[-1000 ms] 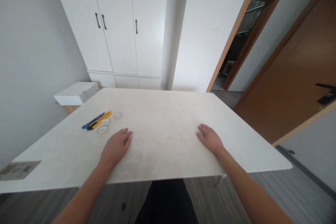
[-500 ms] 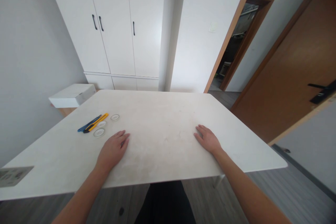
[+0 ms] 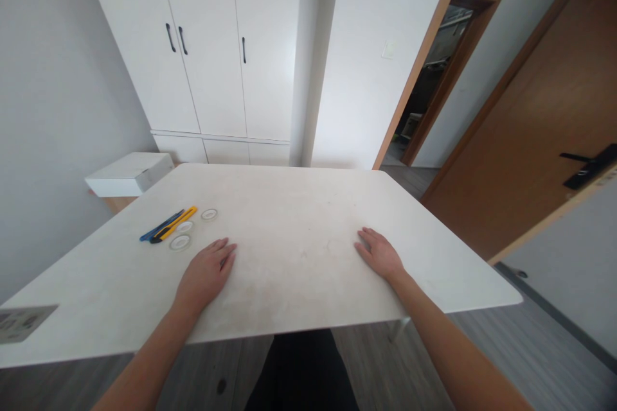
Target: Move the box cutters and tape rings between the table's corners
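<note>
My left hand (image 3: pixel 206 271) lies palm down on the white table (image 3: pixel 284 218), fingers stretched out and holding nothing. My right hand (image 3: pixel 380 253) rests flat on the right part of the tabletop, its thumb apart from the fingers, also holding nothing. Just beyond my left hand are three small rolls of clear tape: a nearer roll (image 3: pixel 180 242), a middle roll (image 3: pixel 184 227) and a farther roll (image 3: pixel 209 214). A yellow utility knife (image 3: pixel 174 225) with a black end lies beside them, touching or very close to a blue utility knife (image 3: pixel 161 226).
A printed grey label (image 3: pixel 26 322) is at the table's near left corner. Behind the far left edge stands a white box (image 3: pixel 130 173). A white wardrobe (image 3: pixel 216 64) lines the back wall. On the right is a brown door (image 3: pixel 540 115) with a black handle.
The whole view has shifted very slightly. Both hands and the things on the table stay in the same places.
</note>
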Demonstrator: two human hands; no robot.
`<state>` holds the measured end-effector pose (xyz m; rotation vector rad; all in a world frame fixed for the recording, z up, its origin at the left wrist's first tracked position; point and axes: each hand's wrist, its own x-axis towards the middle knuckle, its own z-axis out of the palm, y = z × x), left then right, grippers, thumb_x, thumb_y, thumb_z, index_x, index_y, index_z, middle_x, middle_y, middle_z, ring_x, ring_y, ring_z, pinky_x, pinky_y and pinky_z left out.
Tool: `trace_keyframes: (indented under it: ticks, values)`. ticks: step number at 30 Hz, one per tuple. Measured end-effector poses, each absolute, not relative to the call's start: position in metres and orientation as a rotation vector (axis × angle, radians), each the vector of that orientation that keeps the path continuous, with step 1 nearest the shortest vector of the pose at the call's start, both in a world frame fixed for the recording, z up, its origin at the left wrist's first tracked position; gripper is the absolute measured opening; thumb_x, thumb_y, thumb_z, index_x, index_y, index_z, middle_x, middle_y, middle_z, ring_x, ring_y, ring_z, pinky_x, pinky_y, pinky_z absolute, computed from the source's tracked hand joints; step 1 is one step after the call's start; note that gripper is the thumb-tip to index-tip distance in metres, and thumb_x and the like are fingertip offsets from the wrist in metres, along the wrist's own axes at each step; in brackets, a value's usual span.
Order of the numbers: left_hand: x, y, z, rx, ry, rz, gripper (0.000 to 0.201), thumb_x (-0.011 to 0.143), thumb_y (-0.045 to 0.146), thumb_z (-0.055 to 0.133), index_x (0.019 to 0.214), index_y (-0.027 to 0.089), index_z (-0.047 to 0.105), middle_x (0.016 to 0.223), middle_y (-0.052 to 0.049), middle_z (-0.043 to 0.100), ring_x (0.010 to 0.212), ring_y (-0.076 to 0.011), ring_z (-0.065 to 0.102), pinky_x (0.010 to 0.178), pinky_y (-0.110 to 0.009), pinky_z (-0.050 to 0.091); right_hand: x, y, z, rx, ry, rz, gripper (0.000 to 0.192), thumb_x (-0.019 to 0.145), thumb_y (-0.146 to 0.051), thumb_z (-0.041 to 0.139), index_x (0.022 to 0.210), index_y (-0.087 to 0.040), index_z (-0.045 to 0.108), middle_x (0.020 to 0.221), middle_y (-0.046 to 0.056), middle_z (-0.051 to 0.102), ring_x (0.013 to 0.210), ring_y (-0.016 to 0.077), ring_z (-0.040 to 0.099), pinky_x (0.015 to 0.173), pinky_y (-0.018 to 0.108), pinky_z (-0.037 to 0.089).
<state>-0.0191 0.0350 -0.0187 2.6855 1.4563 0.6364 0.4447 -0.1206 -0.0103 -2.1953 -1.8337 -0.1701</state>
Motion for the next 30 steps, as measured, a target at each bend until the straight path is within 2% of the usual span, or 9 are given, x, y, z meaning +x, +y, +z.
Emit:
trace_keyframes:
  ticks: [20,30]
  values:
    - [-0.021,0.038,-0.023,2.734,1.434,0.643,0.052,0.097,0.042,0.035,0.120,0.015,0.072,0.134,-0.013,0.065,0.127,-0.0270,0.060,0.112,-0.043,0.044,0.449,-0.119,-0.018,-2.130,-1.834,-0.261,0.051,0.099,-0.049,0.042,0.131,-0.016,0.066,0.141,0.015,0.060,0.134,0.0296,0.053,0.114,0.049,0.041]
    - [-0.016,0.029,-0.013,2.685,1.473,0.645,0.045,0.097,0.036,0.039,0.121,0.018,0.072,0.135,-0.012,0.065,0.126,-0.0256,0.059,0.112,-0.042,0.044,0.458,-0.117,-0.025,-2.099,-1.849,-0.292,0.056,0.098,-0.052,0.041,0.129,-0.013,0.067,0.139,0.016,0.061,0.133,0.0296,0.054,0.116,0.047,0.039]
